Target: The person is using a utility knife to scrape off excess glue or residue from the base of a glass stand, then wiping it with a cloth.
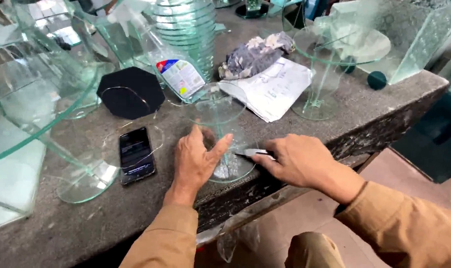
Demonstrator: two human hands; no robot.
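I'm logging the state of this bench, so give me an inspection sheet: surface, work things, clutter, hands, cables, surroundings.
Surface: grey stone bench, dusty, edge chipped.
Work things: small glass stand at the bench's front edge; thin metal tool pointed at its base.
Clutter: phone, black octagonal pad, papers, crumpled cloth, labelled plastic bag, second glass stand.
Hands: left hand steadies the stand's stem; right hand grips the tool.
Cables: nothing seen.
Surroundings: stacked glass discs, large glass pieces on the left, tiled floor.

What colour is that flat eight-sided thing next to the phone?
The octagonal piece is black, plain with no pattern. The head view shows it clearly.
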